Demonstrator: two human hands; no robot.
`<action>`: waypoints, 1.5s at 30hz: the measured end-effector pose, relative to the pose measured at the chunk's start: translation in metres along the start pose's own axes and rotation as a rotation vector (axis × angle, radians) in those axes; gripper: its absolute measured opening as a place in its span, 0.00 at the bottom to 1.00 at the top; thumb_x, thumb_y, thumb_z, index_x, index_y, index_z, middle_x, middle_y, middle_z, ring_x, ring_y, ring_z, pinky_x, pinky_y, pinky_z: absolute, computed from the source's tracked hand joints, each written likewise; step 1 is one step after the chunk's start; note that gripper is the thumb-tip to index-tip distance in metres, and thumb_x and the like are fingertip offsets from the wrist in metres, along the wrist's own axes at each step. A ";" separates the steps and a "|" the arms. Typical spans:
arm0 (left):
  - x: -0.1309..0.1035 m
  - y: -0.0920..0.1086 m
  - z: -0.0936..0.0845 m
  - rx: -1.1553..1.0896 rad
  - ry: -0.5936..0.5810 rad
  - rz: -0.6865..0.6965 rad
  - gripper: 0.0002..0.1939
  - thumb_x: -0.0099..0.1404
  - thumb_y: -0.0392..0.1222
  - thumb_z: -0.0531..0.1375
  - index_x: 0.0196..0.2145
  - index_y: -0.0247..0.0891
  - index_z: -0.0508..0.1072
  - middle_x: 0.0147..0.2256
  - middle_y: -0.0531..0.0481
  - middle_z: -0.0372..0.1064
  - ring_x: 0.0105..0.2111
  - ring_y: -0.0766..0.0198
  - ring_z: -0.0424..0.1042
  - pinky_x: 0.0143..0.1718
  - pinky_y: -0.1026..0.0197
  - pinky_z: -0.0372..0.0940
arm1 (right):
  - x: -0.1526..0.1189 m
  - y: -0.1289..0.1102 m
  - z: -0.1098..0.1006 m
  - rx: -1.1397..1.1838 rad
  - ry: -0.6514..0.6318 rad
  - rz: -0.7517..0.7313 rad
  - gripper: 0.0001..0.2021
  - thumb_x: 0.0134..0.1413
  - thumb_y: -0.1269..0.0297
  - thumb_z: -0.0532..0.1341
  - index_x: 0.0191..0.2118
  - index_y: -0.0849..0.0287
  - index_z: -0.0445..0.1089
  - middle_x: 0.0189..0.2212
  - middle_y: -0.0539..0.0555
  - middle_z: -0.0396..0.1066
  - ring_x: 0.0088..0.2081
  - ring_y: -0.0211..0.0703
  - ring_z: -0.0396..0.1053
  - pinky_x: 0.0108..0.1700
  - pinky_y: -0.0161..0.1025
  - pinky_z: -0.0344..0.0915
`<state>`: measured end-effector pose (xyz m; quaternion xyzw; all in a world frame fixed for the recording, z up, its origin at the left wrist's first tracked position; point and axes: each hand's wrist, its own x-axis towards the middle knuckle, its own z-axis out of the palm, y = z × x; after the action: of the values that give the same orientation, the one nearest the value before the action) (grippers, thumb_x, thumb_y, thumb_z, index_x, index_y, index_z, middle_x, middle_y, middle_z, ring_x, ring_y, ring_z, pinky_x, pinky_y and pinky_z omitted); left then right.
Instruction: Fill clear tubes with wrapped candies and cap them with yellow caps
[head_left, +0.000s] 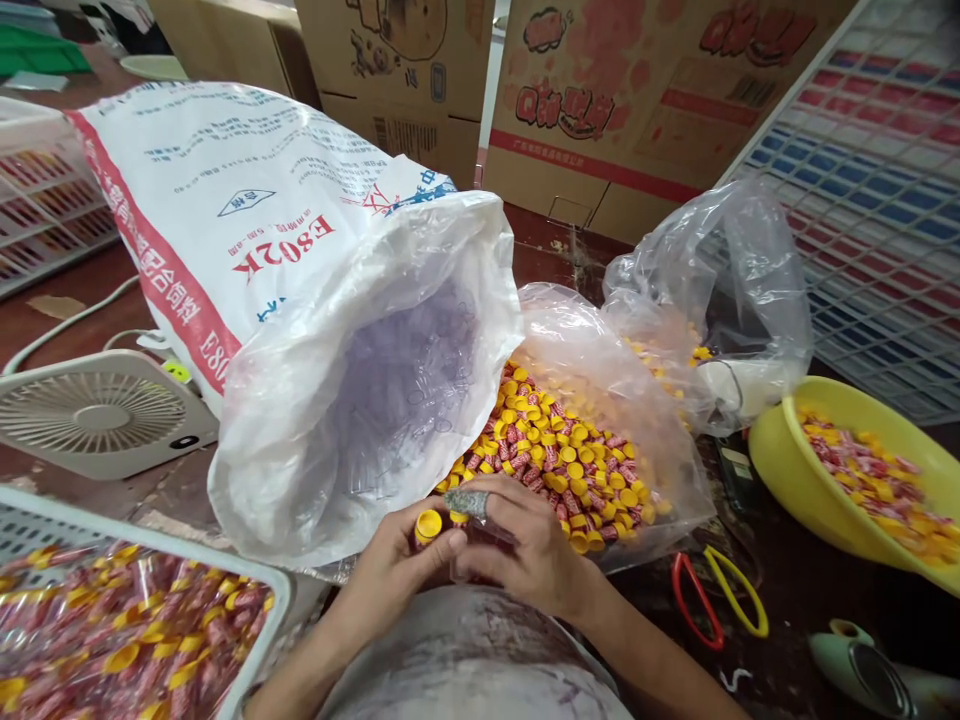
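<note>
My left hand (401, 562) is closed round a small piece with a round yellow cap (428, 526), its top facing up. Close beside it, my right hand (529, 548) has its fingers curled together, with grey tape (466, 502) wrapped round one finger. A second bit of yellow shows under that taped finger; what the right fingers grip is mostly hidden. Just beyond both hands lies a heap of yellow-capped pieces with red patterned bodies (551, 440) on clear plastic. Left of the heap, a large white woven sack (300, 230) gapes toward me, with clear plastic tubes (409, 390) inside.
At lower left stands a white basket (281, 600) of filled tubes. A small fan (105, 415) sits behind it. To the right are a yellow bowl (780, 470) of pieces, scissors (697, 600) with red and yellow handles, and a wire rack (862, 230). Cardboard boxes (570, 130) line the back.
</note>
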<state>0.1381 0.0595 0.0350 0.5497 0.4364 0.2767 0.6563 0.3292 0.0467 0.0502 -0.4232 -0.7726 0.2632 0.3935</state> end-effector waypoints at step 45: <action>-0.006 -0.021 -0.008 0.695 0.086 1.070 0.17 0.71 0.33 0.55 0.56 0.36 0.72 0.49 0.38 0.78 0.49 0.57 0.76 0.44 0.57 0.69 | -0.007 0.026 0.021 0.876 0.256 0.730 0.16 0.54 0.50 0.68 0.40 0.57 0.73 0.34 0.50 0.75 0.35 0.40 0.72 0.40 0.37 0.70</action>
<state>0.1261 0.0530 0.0160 0.8608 0.1919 0.4301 0.1929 0.3257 0.0522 0.0170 -0.4882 -0.3420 0.6235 0.5060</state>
